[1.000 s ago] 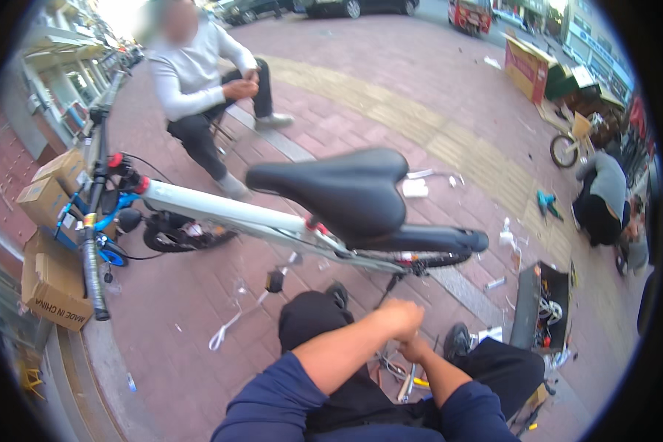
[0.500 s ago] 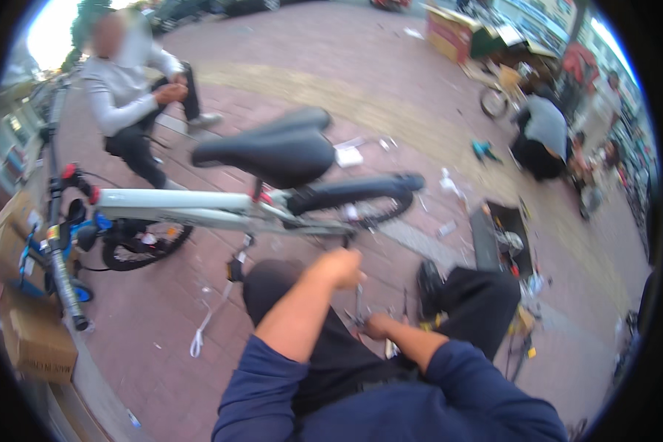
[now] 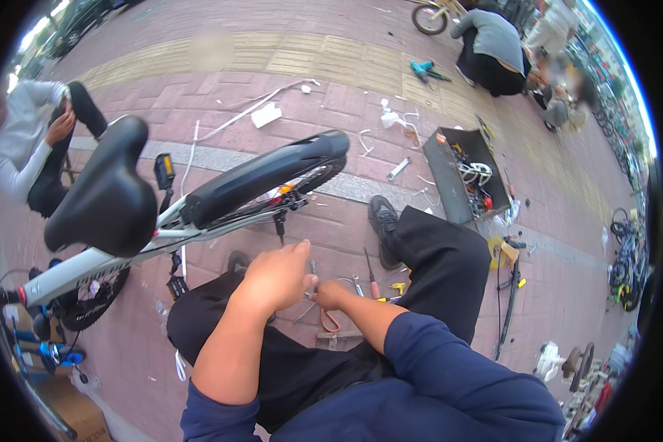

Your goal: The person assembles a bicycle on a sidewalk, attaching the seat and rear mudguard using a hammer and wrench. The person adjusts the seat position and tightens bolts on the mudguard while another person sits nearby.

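My left hand (image 3: pixel 276 278) is closed over my left thigh, its thumb side toward the right hand. Close beside it, my right hand (image 3: pixel 333 295) is also closed, fingertips near the left thumb. A thin metal piece shows between the two hands, but what either hand holds is too small to name. Just beyond the left hand is the rear end of a white and grey bicycle (image 3: pixel 74 281), with a black saddle (image 3: pixel 114 193) and black rear mudguard (image 3: pixel 265 180). Below the hands, on the ground, lies a tool with red loop handles (image 3: pixel 330 320).
An open metal toolbox (image 3: pixel 449 180) full of tools stands ahead right. A screwdriver (image 3: pixel 373 276) lies by my right shoe (image 3: pixel 383 225). White packing scraps (image 3: pixel 266 115) and a teal tool (image 3: pixel 422 71) dot the paving. One person (image 3: pixel 26 140) sits left; another (image 3: pixel 491 48) crouches far right.
The view has turned to the right, so the bicycle and seated person appear farther left. My hands have come closer together, the left moving away from the bicycle toward the right hand.
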Action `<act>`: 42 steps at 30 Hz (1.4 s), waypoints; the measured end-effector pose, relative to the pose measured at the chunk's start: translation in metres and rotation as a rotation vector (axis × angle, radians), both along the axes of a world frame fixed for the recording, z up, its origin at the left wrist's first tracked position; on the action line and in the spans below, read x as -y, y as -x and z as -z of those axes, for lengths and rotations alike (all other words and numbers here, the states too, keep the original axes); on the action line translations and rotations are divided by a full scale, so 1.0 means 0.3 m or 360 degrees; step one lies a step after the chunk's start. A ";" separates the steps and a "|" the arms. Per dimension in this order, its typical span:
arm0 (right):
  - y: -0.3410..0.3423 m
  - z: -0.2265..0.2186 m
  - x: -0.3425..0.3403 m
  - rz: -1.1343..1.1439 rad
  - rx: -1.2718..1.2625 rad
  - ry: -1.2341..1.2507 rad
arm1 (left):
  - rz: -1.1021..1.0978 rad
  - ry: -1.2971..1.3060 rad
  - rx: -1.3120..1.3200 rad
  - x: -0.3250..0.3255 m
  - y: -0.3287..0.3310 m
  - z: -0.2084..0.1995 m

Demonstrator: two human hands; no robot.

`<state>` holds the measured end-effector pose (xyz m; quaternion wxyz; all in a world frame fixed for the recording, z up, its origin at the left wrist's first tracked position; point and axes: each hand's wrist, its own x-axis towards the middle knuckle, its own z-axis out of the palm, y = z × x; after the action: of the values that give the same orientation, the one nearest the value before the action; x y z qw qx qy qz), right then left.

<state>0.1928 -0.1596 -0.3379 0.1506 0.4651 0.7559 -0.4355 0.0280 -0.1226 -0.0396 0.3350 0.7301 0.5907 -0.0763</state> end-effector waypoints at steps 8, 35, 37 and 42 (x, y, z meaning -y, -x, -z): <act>0.013 0.087 -0.243 -0.0312 -0.0118 0.0105 | 0.0083 -0.0192 0.0106 -0.028 -0.024 0.038; -1.276 0.193 0.355 0.1052 0.0661 0.0683 | -0.0014 0.0092 -0.0068 0.000 -0.093 0.073; -1.215 0.173 0.423 0.1691 0.0321 0.0836 | -0.0057 0.0131 -0.0071 -0.009 -0.101 0.095; -1.128 0.345 0.423 0.0765 0.0425 0.0190 | -0.0060 0.0145 -0.0064 -0.042 -0.117 0.167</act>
<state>0.5311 -0.2866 -0.4415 0.1683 0.6746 0.5702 -0.4375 0.0632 -0.1099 -0.0897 0.3575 0.7010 0.6069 -0.1114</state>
